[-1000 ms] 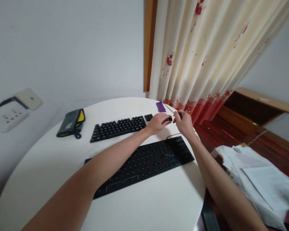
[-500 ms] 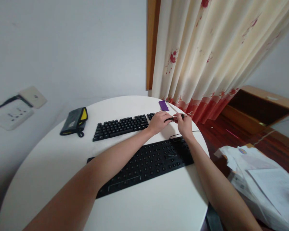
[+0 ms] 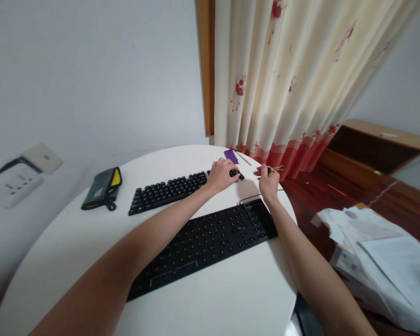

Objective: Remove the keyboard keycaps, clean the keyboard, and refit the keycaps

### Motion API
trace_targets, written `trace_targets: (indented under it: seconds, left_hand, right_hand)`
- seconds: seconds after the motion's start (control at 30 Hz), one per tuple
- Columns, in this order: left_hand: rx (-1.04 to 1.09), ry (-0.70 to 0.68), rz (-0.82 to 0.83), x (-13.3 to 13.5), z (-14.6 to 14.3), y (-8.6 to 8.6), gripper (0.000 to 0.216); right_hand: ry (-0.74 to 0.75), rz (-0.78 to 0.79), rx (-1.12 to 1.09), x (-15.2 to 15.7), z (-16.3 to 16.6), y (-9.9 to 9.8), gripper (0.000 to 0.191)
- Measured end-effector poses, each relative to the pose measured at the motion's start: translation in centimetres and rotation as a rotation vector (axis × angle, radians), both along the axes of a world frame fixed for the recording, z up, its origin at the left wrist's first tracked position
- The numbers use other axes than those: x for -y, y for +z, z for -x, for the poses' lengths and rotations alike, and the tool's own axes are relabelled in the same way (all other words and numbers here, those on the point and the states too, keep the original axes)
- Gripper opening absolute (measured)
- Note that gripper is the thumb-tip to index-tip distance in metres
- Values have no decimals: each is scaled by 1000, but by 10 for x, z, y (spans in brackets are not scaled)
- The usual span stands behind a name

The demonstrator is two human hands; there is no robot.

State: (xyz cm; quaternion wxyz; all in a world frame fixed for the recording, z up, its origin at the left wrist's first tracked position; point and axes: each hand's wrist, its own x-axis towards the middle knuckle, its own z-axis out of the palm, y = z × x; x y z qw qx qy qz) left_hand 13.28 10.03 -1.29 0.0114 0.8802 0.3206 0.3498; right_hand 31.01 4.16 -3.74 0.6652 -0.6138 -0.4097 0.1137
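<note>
My left hand is over the right end of the loose black keycaps, which are laid out in rows on the white table. Its fingers are closed on a small black keycap. To the right, my right hand grips a keycap puller, whose thin wire prongs point right; the rest is mostly hidden in the fingers. Below both hands lies a black keyboard stripped of its caps, its switches showing. My left forearm covers part of it.
A grey and yellow pouch lies at the table's left. A purple cloth and a thin white stick lie at the back edge. A cable runs off the right edge. Papers are piled beyond the table, near a curtain.
My hands were together at the puller; now they are apart. The left has moved left to the keycap rows with a black keycap, while the right keeps the puller. The view has shifted slightly.
</note>
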Motion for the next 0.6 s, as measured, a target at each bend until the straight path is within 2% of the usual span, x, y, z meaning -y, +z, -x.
trace_targets:
  seconds: [0.27,0.6]
  left_hand:
    - [-172,46,61,2,-22,-22,8]
    - [-175,79,36,-4,-23,-25,13]
  right_hand:
    - [-14,-5,14,0,-4,-1,49]
    - [-6,4,50,2,-2,5,49]
